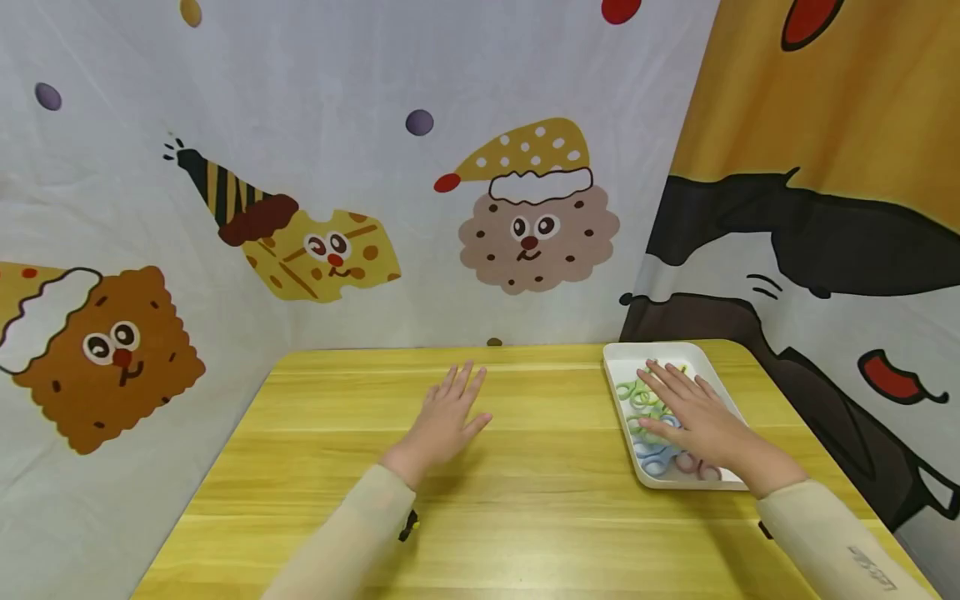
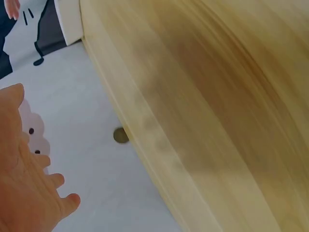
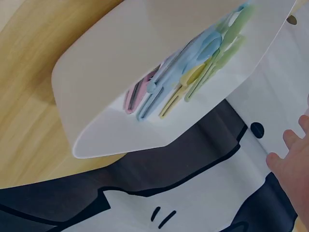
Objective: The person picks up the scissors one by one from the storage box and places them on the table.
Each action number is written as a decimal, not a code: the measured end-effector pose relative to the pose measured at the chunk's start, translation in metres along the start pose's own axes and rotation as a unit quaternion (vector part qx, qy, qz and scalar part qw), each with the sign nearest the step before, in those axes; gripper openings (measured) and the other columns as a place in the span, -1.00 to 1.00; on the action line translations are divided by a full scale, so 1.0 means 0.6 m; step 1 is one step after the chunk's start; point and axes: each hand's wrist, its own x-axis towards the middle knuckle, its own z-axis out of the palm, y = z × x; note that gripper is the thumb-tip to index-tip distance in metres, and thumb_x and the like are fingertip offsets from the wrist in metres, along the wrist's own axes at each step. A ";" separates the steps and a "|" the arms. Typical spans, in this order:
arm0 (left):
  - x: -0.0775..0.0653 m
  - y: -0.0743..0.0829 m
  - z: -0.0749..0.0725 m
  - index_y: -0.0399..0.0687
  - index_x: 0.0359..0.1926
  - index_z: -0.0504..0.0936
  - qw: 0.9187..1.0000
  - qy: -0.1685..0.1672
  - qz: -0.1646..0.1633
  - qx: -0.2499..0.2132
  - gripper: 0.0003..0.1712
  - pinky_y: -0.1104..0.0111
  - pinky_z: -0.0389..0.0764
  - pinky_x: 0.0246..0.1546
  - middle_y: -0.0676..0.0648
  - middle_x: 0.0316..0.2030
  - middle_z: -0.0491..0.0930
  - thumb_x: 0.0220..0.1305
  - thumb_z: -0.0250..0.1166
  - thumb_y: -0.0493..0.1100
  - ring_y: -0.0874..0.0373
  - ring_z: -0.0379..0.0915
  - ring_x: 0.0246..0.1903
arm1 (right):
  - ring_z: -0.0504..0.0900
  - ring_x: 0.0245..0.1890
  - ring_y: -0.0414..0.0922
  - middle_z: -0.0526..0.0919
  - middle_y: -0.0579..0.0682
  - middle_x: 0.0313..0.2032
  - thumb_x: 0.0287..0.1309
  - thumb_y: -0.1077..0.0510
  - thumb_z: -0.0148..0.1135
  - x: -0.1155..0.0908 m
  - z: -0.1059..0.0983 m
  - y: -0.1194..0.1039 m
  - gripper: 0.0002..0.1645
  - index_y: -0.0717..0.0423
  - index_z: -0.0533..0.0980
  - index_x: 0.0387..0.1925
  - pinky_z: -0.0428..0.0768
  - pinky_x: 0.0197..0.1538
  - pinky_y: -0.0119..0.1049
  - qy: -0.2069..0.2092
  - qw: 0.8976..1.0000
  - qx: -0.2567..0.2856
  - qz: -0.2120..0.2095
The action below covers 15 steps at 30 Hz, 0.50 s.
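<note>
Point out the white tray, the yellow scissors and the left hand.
White tray (image 3: 106, 72): right wrist view, on its side wall.
Yellow scissors (image 3: 182, 90): right wrist view, about midway along their visible length.
Left hand (image 1: 446, 421): head view, on the back of the hand.

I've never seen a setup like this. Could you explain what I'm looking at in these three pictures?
Of course. There is no robot arm here, just a person's bare left hand and right hand. The widest picture comes from a camera worn on the head, looking forward and down. The other two come from cameras worn on each wrist, so they look tilted.

On the wooden table sits a white tray holding scissors in pink, blue, yellow and green. Cloth printed with cartoon figures hangs behind.

Neither hand is holding anything: the right is spread above the tray, and the left is spread above the table, away from the tray.
</note>
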 end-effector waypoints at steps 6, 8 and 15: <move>0.018 0.033 0.017 0.16 0.49 -0.32 0.999 -0.001 0.021 -0.044 -0.16 -0.17 -0.01 0.34 -0.06 0.49 -0.39 0.40 -0.11 0.23 -0.13 -0.38 0.46 | -0.19 0.47 0.17 -0.09 0.09 0.48 0.23 -0.19 0.11 -0.007 -0.001 0.008 -0.09 -0.11 -0.04 0.47 -0.22 0.35 0.32 0.002 1.000 0.012 0.008; 0.023 0.045 0.022 0.15 0.49 -0.31 0.998 -0.009 0.020 -0.055 -0.16 -0.17 -0.01 0.34 -0.06 0.49 -0.40 0.40 -0.13 0.25 -0.14 -0.39 0.46 | -0.18 0.46 0.19 -0.10 0.08 0.48 0.23 -0.20 0.10 -0.010 0.000 0.010 -0.10 -0.10 -0.03 0.47 -0.23 0.34 0.32 -0.001 1.000 0.014 0.012; 0.040 0.083 0.041 0.18 0.49 -0.35 0.997 -0.032 0.021 -0.069 -0.16 -0.13 -0.01 0.35 -0.03 0.48 -0.43 0.39 -0.19 0.29 -0.10 -0.43 0.46 | -0.16 0.45 0.20 -0.07 0.12 0.47 0.23 -0.25 0.07 -0.020 0.000 0.018 -0.11 -0.07 0.01 0.46 -0.24 0.33 0.34 0.000 0.999 0.016 0.036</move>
